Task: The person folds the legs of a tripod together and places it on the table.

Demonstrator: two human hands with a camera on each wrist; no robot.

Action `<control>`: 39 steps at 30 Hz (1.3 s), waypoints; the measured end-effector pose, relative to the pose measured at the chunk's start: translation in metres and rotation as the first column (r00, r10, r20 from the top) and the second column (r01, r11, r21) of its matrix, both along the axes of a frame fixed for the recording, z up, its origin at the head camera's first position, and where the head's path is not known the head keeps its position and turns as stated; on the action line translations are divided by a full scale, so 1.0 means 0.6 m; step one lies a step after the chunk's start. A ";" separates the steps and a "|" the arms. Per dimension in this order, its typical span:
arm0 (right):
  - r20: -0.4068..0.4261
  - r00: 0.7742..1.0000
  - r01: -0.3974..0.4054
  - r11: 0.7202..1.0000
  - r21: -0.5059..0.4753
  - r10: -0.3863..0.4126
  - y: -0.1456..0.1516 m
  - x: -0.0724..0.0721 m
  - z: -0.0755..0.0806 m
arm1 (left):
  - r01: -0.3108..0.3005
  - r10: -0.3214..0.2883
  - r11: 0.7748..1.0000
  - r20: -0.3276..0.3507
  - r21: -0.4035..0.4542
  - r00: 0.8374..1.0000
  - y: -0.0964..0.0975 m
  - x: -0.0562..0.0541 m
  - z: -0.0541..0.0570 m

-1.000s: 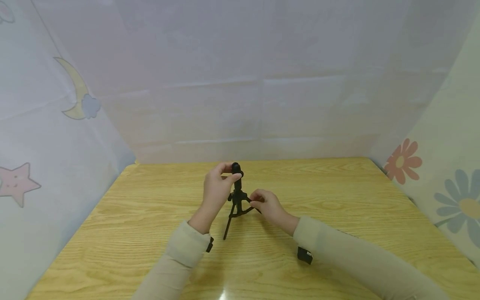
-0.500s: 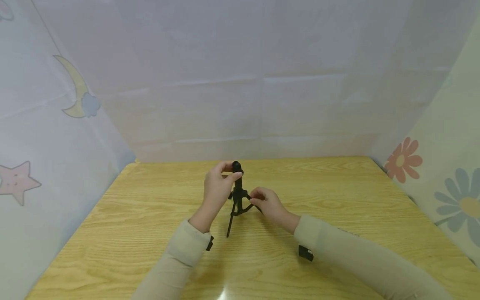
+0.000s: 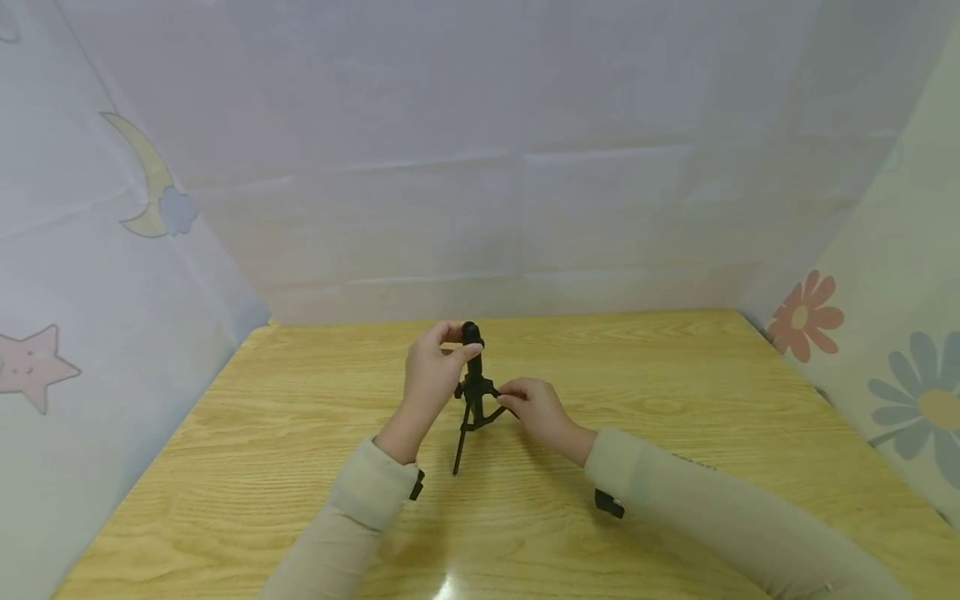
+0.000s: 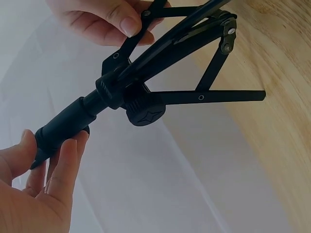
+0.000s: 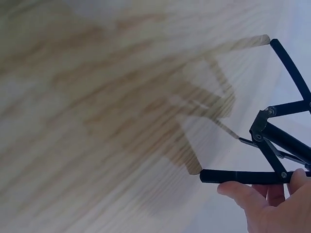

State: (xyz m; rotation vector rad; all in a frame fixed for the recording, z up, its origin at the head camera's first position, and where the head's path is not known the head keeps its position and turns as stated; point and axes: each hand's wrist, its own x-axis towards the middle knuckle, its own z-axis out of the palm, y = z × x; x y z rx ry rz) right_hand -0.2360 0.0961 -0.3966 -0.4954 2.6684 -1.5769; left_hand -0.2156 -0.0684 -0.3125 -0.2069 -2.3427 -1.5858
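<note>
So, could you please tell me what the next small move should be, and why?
I'd probably have the right hand release the leg it pinches, while the left hand steadies the tripod at its top: its legs are spread, and in the right wrist view two feet appear to meet the table.

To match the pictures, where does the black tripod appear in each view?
Head: the black tripod is just below the centre.
Left wrist: the tripod runs diagonally from left to the top edge.
Right wrist: the tripod is cut off by the right edge.
Shared landmark: the right hand, holding one leg.
</note>
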 end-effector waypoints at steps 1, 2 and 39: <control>-0.001 1.000 0.001 1.000 -0.001 -0.001 0.000 -0.001 -0.001 | -0.009 0.009 1.000 0.002 0.001 1.000 0.001 0.001 0.000; -0.001 1.000 0.003 1.000 -0.004 -0.003 0.000 -0.001 -0.002 | -0.017 0.017 1.000 -0.002 0.002 1.000 0.002 0.000 -0.002; 0.154 0.987 0.006 0.963 -0.269 0.037 0.006 0.002 0.002 | -0.139 0.142 0.989 -0.083 0.042 0.986 0.041 0.016 -0.009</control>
